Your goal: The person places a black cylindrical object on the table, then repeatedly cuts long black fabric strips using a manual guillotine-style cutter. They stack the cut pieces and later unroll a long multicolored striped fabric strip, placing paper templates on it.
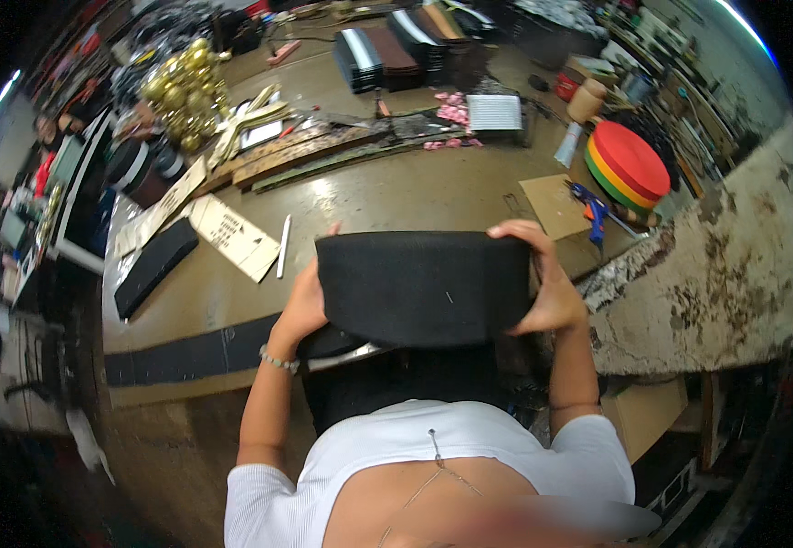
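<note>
With my left hand (pixel 301 300) and right hand (pixel 554 294) I am holding the black piece (pixel 415 288), one grip at each end. It is in the middle, at the near side of the table (pixel 396 205). A thin white stick (pixel 283 247) lies to the left, a blue glue gun (pixel 595 217) to the right.

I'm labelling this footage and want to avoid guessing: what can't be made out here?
In the head view:
Wide, curved, matte-black piece: its far side, hidden by its near face.
Bare left hand and bare right hand: some fingers, hidden behind that piece.
Long, flat black strip: its course beneath the left wrist, which covers it.
</note>
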